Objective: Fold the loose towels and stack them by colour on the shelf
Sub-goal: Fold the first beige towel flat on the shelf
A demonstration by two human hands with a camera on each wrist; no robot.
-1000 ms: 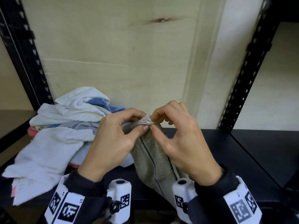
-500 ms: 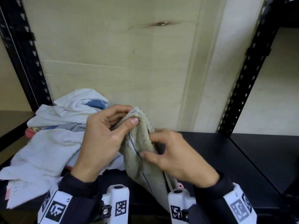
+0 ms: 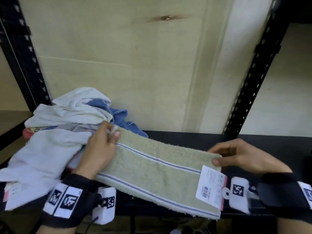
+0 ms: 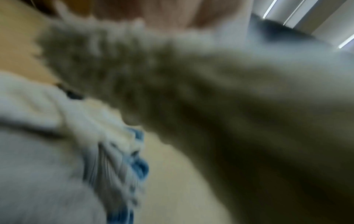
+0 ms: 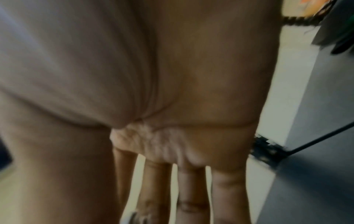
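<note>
Two hands stretch a green towel [image 3: 152, 168] flat above the black shelf [image 3: 194, 137] in my head view: the left hand [image 3: 99, 149] pinches its far left corner, the right hand [image 3: 239, 157] pinches the right edge just above a white price tag [image 3: 211, 186]. Loose white and blue towels [image 3: 67, 115] lie heaped at the shelf's left end, against a pale plywood back panel [image 3: 118, 56] framed by black perforated uprights [image 3: 249, 73]. From the left wrist I see blurred green towel [image 4: 191, 91] over white and blue cloth [image 4: 57, 136]. From the right wrist, the palm [image 5: 134, 75] fills the picture, a bit of terry bunched at the finger bases; grey floor [image 5: 316, 166] shows beside it.
</note>
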